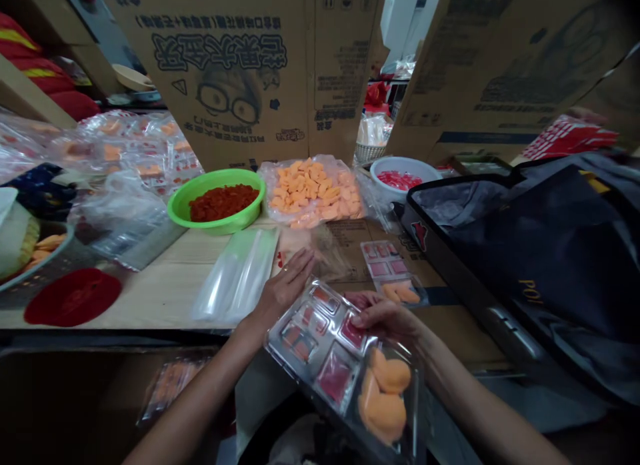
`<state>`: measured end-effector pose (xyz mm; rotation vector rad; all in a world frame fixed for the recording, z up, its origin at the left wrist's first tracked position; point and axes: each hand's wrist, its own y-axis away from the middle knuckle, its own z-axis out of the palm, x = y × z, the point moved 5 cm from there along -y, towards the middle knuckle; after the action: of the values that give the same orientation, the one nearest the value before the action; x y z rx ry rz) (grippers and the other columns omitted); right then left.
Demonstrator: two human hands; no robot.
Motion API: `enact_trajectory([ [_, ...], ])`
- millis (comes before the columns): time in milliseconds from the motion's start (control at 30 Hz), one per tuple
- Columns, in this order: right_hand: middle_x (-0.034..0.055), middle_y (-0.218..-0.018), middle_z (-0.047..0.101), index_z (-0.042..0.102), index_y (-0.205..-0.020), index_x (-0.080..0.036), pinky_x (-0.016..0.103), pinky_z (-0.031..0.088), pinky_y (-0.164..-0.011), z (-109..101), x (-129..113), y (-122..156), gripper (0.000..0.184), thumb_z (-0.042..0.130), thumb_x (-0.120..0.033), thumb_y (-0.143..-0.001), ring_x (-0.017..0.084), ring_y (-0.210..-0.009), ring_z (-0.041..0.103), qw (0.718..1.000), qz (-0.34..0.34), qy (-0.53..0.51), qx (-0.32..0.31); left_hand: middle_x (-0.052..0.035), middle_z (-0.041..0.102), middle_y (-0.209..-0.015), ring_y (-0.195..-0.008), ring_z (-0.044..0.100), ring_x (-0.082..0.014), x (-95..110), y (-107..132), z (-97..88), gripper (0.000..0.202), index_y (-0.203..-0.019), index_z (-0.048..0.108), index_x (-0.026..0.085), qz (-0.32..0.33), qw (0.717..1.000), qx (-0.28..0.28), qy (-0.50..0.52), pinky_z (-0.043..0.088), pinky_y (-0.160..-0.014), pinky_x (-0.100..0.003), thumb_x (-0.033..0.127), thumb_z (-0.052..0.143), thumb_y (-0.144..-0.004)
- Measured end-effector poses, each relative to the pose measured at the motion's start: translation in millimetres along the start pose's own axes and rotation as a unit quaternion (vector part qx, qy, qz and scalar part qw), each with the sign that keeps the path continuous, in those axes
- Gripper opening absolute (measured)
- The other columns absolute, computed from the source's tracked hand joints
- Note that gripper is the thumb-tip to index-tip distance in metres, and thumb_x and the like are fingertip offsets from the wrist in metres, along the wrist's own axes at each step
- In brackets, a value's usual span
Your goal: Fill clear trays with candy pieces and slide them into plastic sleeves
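A clear plastic compartment tray [320, 345] is tilted in front of me, with small reddish pieces in its upper cells and orange puff pieces [383, 408] in the large one. My right hand [383, 315] grips its right edge, thumb on top by a dark pink cell. Beyond the tray's left corner, my left hand [287, 285] has its fingers stretched out flat, close to a crumpled clear bag [325, 252]. Whether it touches the bag or the tray edge I cannot tell. Flat clear plastic sleeves [240, 278] lie left of that hand.
Behind are a green bowl [180, 208] of red pieces, an open bag of orange puffs [315, 192] and a pale bowl [425, 168] of pink packets. Another filled tray [393, 272] lies right. A dark bag [550, 252] borders the right side; a red lid [73, 297] sits left.
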<state>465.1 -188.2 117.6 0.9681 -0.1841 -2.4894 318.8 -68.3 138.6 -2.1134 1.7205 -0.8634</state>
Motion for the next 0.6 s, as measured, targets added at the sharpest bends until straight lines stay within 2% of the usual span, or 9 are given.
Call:
enact_trajectory([
  [133, -0.001, -0.064, 0.063, 0.07, -0.095, -0.008, 0.015, 0.03, -0.04, -13, -1, -2, 0.036, 0.079, -0.013, -0.06, 0.004, -0.045, 0.046, 0.999, -0.019, -0.026, 0.021, -0.0152, 0.041, -0.157, -0.147, 0.037, -0.0266, 7, -3, -11.3, 0.06, -0.156, 0.032, 0.022, 0.027, 0.997, -0.002, 0.071, 0.041, -0.118, -0.047, 0.024, 0.051, -0.1],
  [233, -0.0017, -0.063, 0.062, 0.07, -0.095, -0.01, 0.015, 0.025, -0.038, -35, -9, 3, 0.035, 0.077, -0.011, -0.061, 0.004, -0.045, 0.044, 0.995, -0.045, -0.016, 0.085, -0.0147, 0.041, -0.157, -0.146, 0.04, -0.0243, 4, -2, -12.2, 0.06, -0.156, 0.034, 0.022, 0.028, 0.993, -0.002, 0.118, 0.042, -0.117, -0.047, 0.012, 0.045, -0.098],
  [400, -0.0058, -0.054, 0.055, 0.07, -0.097, -0.011, 0.018, 0.01, -0.036, -67, -15, 4, 0.043, 0.077, -0.01, -0.054, 0.001, -0.038, 0.029, 0.986, -0.045, 0.025, 0.16, -0.0134, 0.042, -0.157, -0.145, 0.041, -0.0218, -1, -5, 0.6, 0.067, -0.155, 0.034, 0.024, 0.024, 0.988, 0.003, 0.151, 0.042, -0.116, -0.048, 0.001, 0.038, -0.092],
  [500, -0.0066, -0.052, 0.055, 0.07, -0.096, -0.013, 0.019, 0.01, -0.038, -78, -18, 3, 0.044, 0.075, -0.01, -0.052, 0.002, -0.038, 0.027, 0.979, -0.058, 0.039, 0.194, -0.0131, 0.043, -0.156, -0.145, 0.041, -0.022, -5, -9, 8.5, 0.068, -0.154, 0.036, 0.024, 0.019, 0.988, 0.006, 0.151, 0.042, -0.116, -0.049, 0.0, 0.041, -0.09],
  [600, -0.0068, -0.053, 0.055, 0.07, -0.099, -0.012, 0.02, 0.007, -0.038, -82, -22, 3, 0.046, 0.074, -0.012, -0.053, 0.002, -0.038, 0.026, 0.975, -0.07, 0.059, 0.202, -0.0116, 0.051, -0.15, -0.141, 0.048, -0.0224, -15, -10, 14.0, 0.062, -0.147, 0.048, 0.025, -0.024, 0.981, -0.002, 0.193, 0.044, -0.114, -0.049, 0.001, 0.043, -0.09],
])
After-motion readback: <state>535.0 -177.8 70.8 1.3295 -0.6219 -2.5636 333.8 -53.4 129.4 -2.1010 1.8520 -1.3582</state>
